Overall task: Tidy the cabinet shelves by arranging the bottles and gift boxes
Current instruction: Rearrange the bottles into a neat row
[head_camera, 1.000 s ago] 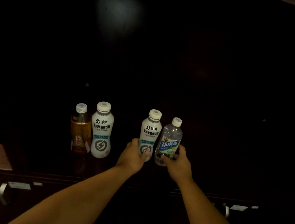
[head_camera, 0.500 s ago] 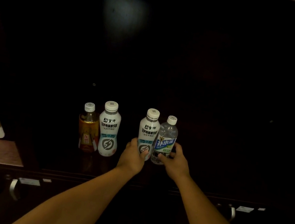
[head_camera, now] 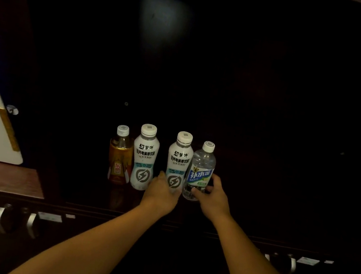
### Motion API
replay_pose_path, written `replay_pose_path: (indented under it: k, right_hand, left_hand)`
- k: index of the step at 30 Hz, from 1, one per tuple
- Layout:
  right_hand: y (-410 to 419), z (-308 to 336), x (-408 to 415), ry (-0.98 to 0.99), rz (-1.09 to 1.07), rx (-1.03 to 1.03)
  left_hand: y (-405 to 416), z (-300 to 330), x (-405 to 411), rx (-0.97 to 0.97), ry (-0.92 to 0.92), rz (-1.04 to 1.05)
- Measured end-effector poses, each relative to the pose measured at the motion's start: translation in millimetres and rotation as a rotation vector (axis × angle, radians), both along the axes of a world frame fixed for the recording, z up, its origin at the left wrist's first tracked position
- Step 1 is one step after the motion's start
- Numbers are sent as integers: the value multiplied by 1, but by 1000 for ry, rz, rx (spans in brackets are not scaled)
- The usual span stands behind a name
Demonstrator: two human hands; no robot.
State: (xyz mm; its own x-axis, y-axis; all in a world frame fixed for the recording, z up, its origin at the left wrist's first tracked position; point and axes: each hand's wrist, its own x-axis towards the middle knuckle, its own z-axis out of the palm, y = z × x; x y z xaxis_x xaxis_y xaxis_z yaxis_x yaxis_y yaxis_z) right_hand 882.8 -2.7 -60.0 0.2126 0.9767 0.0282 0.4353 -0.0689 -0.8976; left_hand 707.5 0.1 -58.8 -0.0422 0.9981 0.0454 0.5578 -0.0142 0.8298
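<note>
Dark cabinet shelf (head_camera: 257, 212) carries four upright bottles in a row — amber bottle (head_camera: 119, 157) and white bottle (head_camera: 144, 159) left of the hands, second white bottle (head_camera: 179, 160) and clear bottle (head_camera: 202, 164) at the fingertips.

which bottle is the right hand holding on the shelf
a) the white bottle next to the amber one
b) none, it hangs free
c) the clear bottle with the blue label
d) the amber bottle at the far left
c: the right hand has its fingers curled round the lower part of the clear bottle with the blue label, at the right end of the row, while the left hand grips the white bottle beside it.
</note>
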Motion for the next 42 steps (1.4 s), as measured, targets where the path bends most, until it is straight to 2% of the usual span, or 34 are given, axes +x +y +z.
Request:
replay_pose_path:
  k: [4,7,12,15,18,20,23,32,42]
  right_hand:
    - [0,-1,-1,-4,-2,4]
    - [1,0,-1,-11,1,6]
    - [2,1,-7,-29,27,11]
    - [3,2,-12,-26,39,16]
    - [3,2,-18,-19,39,13]
    - [3,2,-22,-26,36,15]
    - [3,2,-26,-23,35,12]
    - [1,3,-30,-29,10,7]
    - [-2,4,-33,-28,10,0]
  left_hand:
    - [-17,0,-33,63,87,24]
    - [-28,3,-63,221,170,122]
    - [-33,1,-108,462,174,373]
    - [-23,0,-125,314,152,441]
    - [-10,0,-132,96,64,366]
    - [-5,-3,-132,44,10,288]
    - [-4,-8,-127,52,-43,256]
    - [8,-10,-118,89,-48,336]
    - [8,-12,-123,74,-46,310]
